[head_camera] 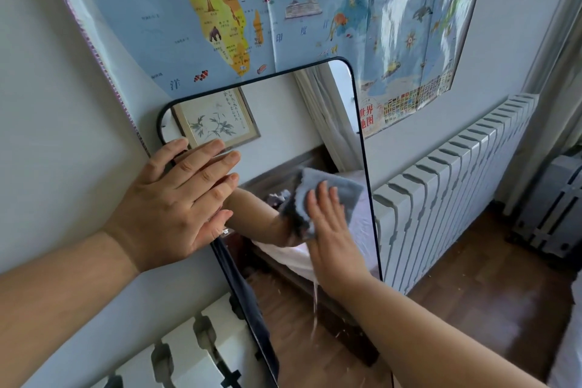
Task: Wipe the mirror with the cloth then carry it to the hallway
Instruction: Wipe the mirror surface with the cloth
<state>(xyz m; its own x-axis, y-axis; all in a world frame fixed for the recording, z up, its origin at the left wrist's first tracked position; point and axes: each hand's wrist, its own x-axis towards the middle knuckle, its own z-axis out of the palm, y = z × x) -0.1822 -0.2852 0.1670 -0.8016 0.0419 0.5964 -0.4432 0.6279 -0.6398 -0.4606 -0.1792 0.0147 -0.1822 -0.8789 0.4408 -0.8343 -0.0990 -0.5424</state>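
A tall mirror with a thin black frame leans against the wall over a world map. My left hand lies flat with straight fingers across the mirror's left edge near the top, touching frame and glass. A grey-blue cloth is pressed against the glass at the right side. My right hand lies flat on the cloth with straight fingers, and its reflection shows behind the cloth. The mirror's bottom is out of view.
A white radiator runs along the wall right of the mirror, and another radiator section sits below left. The map hangs behind. Wooden floor lies at right, with a grey object at the far right.
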